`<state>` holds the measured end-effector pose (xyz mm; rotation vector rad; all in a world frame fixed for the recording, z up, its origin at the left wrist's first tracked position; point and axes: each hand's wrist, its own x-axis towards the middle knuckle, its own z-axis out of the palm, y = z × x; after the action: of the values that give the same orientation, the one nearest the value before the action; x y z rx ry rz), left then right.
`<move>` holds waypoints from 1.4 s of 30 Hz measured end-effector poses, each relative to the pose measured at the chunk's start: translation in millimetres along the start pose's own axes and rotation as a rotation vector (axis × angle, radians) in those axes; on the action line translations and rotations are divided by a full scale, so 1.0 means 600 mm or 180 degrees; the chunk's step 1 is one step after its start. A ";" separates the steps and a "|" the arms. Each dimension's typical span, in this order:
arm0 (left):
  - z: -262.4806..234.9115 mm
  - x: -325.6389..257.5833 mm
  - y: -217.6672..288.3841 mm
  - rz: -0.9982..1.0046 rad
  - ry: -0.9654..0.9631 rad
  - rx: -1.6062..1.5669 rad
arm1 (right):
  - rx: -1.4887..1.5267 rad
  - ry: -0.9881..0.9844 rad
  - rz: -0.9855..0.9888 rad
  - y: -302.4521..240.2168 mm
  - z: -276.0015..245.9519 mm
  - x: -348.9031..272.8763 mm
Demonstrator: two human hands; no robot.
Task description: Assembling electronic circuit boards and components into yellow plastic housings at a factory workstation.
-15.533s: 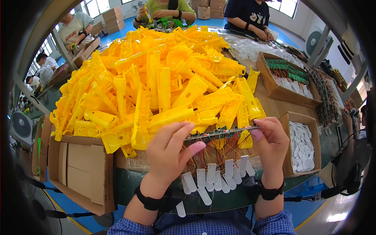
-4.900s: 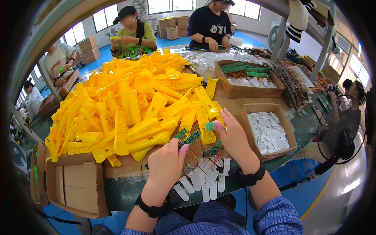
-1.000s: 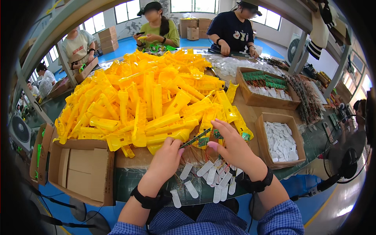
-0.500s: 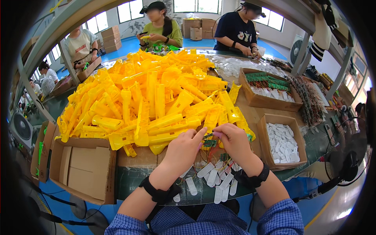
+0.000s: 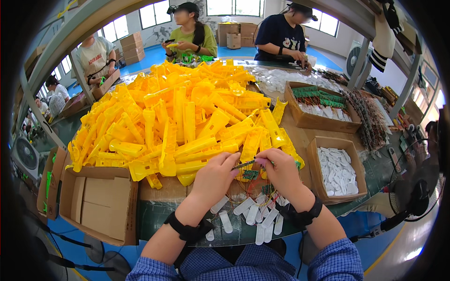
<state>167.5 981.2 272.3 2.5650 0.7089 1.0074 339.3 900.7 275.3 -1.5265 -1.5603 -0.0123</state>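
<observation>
In front of the yellow pile, my left hand pinches one end of a narrow dark green circuit board. The fingers of my right hand are closed at its other end. Just below the hands lies another small green circuit board among thin coloured wires. Those wires run down to several white oblong plastic pieces spread along the near table edge. Yellow plastic shells heap up directly beyond my fingers. Fine detail on the held board is too small to make out.
A cardboard box with bare inner flaps stands at the near left. On the right are a box of white pieces and a box of green circuit boards. Wire bundles lie beside it. Several people work across the table.
My hands have moved slightly apart, the left one shifting left, and more of the board shows between them. The white pieces under my left hand have shifted a little left.
</observation>
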 end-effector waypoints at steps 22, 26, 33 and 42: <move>-0.011 -0.004 -0.008 -0.0086 -0.0157 -0.0116 | 0.0217 -0.0171 0.0136 0.017 -0.016 0.006; -0.022 -0.010 -0.020 -0.0221 -0.0056 0.0023 | 0.0266 -0.0115 0.0233 0.018 -0.020 0.004; -0.028 -0.012 -0.023 -0.0211 -0.0324 0.0032 | 0.0209 0.0014 0.0150 0.013 -0.017 0.003; -0.033 -0.015 -0.029 -0.0107 -0.0063 0.0050 | 0.0310 0.0055 0.0360 0.015 -0.018 -0.001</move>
<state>142.2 992.7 273.9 2.5640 0.7550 0.9683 352.6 895.9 275.8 -1.5313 -1.4382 0.1128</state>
